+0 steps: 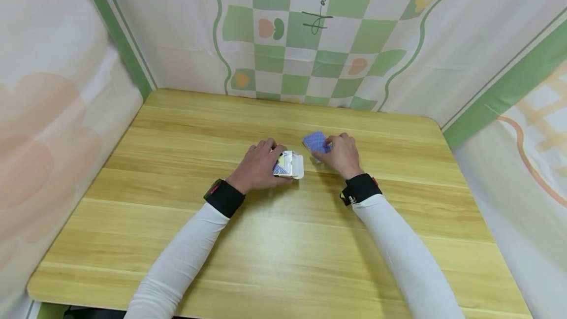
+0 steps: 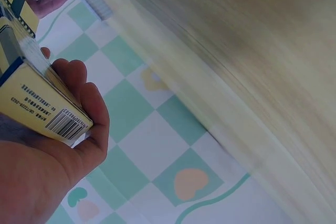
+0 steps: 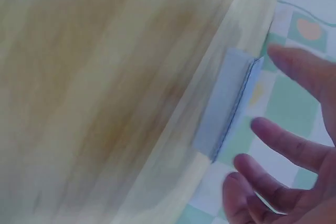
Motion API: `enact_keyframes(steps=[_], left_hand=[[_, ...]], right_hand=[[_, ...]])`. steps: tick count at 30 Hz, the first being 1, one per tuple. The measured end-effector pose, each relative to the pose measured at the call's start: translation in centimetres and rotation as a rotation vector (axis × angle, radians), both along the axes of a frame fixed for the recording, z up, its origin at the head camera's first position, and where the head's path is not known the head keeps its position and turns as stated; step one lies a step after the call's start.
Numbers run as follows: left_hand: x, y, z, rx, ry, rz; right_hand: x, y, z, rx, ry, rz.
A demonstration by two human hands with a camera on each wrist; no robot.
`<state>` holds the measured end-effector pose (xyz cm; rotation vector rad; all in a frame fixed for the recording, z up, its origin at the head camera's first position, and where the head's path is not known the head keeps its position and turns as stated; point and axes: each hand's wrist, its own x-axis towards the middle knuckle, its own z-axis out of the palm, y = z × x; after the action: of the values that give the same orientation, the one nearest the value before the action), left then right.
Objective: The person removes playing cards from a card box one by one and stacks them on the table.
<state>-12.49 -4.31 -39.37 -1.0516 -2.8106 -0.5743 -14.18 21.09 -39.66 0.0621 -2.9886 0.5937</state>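
My left hand (image 1: 257, 167) grips a small playing-card box (image 1: 288, 165), its white end flap (image 1: 299, 166) folded out toward the right. Up close in the left wrist view, the box (image 2: 39, 106) is cream with dark blue edges and a barcode, with thumb and fingers curled round it. A deck of blue-backed playing cards (image 1: 315, 141) lies on the table beyond the box and to its right. Right beside that deck is my right hand (image 1: 343, 154). The right wrist view has its fingers (image 3: 294, 148) spread apart, next to the deck's edge (image 3: 226, 106).
Under both hands is a light wood-grain table (image 1: 274, 250) with rounded corners. A curtain with green checks (image 1: 297, 63) hangs along its far edge. Patterned fabric (image 1: 57, 137) also hangs at the left and right sides.
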Motion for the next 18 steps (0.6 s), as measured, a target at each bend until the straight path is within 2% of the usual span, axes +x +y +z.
enact_keyframes(steps=[3,5,7,10,13,18], left_hand=[[0.0,0.0,0.1,-0.002,0.006,0.002],[0.0,0.1,0.1,-0.001,0.01,0.004],[0.0,0.2,0.2,-0.002,0.016,0.008],[0.0,0.3,0.2,-0.002,0.026,0.012],[0.0,0.4,0.2,-0.004,0.037,0.013],[0.1,0.6,0.3,0.007,0.05,0.001]], right_hand=[[0.5,-0.6,0.5,-0.08,0.072,0.023],[1.0,-1.1,1.1,-0.191,0.104,0.08],[1.6,-1.7,1.7,-0.317,0.099,0.163],[2.5,-2.5,2.3,-0.452,0.027,0.277],[3.1,-3.1,2.4,-0.477,-0.037,0.334],[3.3,-3.7,2.3,-0.459,-0.087,0.326]])
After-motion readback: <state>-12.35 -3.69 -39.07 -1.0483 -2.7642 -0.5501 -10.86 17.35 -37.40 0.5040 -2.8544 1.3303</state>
